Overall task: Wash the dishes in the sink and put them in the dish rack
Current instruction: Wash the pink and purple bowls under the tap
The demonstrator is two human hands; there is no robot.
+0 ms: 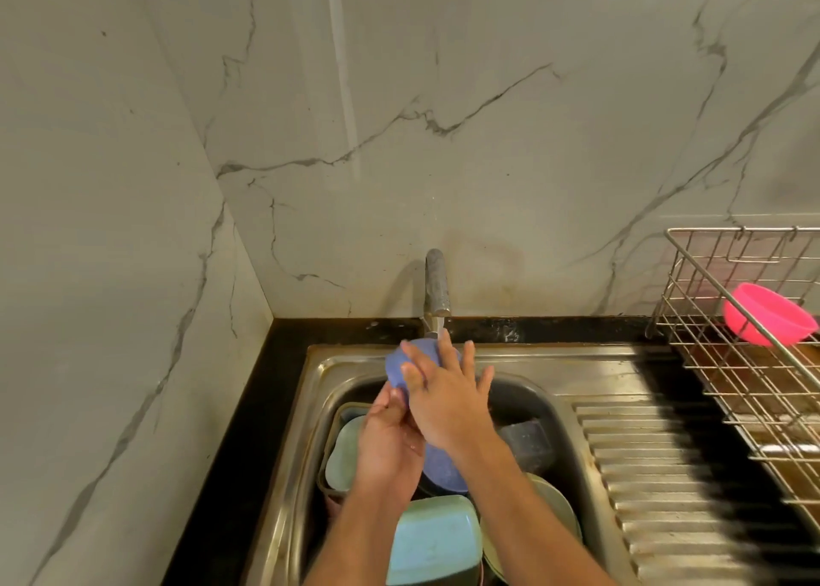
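Under the tap point(437, 292), above the sink point(577, 366), a blue bowl point(397, 366) is gripped from below by the left hand point(388, 443), while the right hand point(448, 401) presses flat, fingers spread, across it. Well off to the right stands the dish rack point(727, 363), nearer the right hand.

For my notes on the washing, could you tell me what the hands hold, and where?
A blue bowl, under the tap: the left hand grips its lower rim, and the right hand lies flat on it.
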